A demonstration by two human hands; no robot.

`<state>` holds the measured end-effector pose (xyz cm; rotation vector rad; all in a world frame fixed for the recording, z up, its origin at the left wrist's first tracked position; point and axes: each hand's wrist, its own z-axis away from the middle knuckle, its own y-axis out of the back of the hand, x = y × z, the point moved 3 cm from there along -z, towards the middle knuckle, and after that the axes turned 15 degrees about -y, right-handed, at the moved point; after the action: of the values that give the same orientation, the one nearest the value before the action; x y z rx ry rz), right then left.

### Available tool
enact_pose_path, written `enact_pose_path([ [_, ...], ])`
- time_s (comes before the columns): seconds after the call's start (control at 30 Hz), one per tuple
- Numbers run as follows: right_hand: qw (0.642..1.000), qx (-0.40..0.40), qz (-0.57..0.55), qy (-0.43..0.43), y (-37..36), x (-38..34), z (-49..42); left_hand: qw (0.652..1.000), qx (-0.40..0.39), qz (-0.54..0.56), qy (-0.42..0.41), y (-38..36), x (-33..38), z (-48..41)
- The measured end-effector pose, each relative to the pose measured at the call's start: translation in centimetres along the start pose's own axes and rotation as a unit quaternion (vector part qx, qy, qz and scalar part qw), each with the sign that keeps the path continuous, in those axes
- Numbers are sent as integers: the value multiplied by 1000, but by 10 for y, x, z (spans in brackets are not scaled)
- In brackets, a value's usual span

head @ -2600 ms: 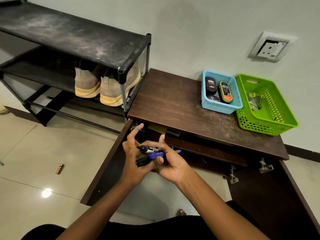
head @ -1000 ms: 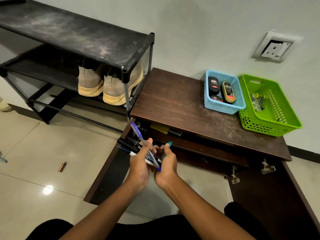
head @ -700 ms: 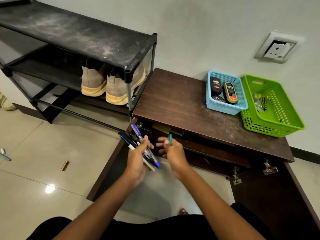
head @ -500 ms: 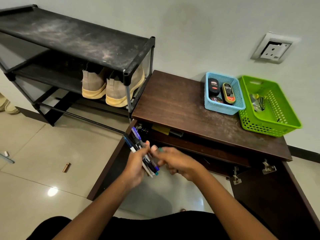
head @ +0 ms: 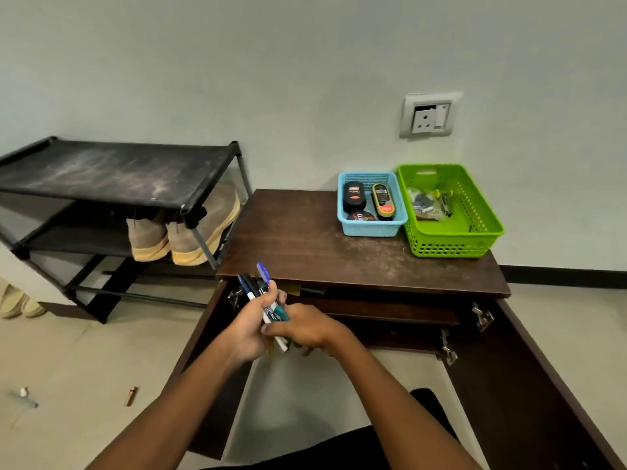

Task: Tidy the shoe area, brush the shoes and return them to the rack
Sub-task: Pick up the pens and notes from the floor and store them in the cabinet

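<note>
Bundle of assorted pens and markers [head: 263,298] clasped in left hand [head: 246,329]; right hand [head: 307,329] closed against bundle's lower end, teal marker pinched there. Pair of tan suede shoes with yellow soles [head: 185,232] seen up and left of hands, on middle shelf of black fabric-and-tube rack [head: 112,171]. Small light-blue plastic basket [head: 371,228] with polish items, bright green plastic basket [head: 454,232] on dark brown wooden surface [head: 305,245], beyond hands to right. Judged early: clutter being gathered; brushing not started; small copper-coloured tube [head: 130,396] on floor left to be cleared.
</note>
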<state>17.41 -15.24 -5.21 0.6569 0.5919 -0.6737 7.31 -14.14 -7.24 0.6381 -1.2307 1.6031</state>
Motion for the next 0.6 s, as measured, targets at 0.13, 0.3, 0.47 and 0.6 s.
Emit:
enact_pose_path([
  [0.13, 998, 58, 4, 4, 1, 13, -10, 998, -48, -18, 29, -7, -15, -13],
  [0.3, 997, 55, 35, -27, -4, 45, -35, 994, -54, 8, 97, 11, -56, -33],
  [0.47, 989, 13, -90, -119, 3, 83, -76, 990, -51, 17, 127, 21, -91, -58],
  [0.6, 967, 47, -153, -199, 42, 104, -118, 988, 26, -75, 134, 34, -112, -78],
])
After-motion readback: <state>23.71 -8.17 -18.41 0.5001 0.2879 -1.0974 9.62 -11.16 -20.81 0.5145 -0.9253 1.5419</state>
